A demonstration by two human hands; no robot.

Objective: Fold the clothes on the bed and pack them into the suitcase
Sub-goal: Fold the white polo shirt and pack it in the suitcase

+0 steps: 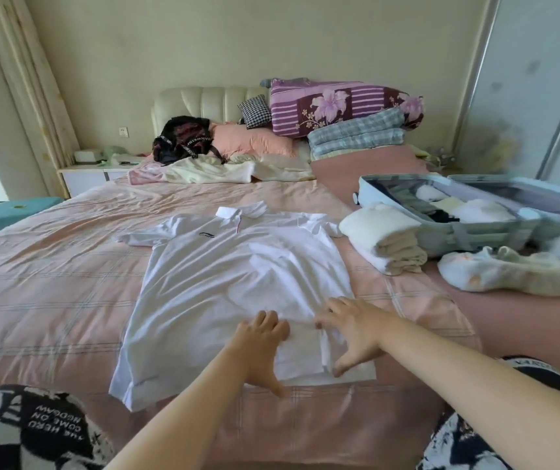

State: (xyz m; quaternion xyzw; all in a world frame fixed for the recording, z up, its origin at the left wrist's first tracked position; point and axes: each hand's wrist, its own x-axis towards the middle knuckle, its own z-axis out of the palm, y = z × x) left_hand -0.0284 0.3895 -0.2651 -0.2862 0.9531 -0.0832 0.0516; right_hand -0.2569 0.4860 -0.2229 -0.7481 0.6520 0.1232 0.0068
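While suitcase (495,228) contents blur, both hands, left hand (261,347) and right hand (353,330), spread flat on white polo shirt (231,276), gripping nothing.

The shirt (237,273) lies mid-frame on the bed (51,266); folded clothes (387,239) and the suitcase (468,212) sit right of it.

Home bedroom, padded headboard (204,103), pink-sheeted bed (51,266), piled pillows (251,140), curtain (24,79), nightstand (92,176)

Soft daylight enters from the left (glaring there), shadows faint, edges bowed, right side smeared.
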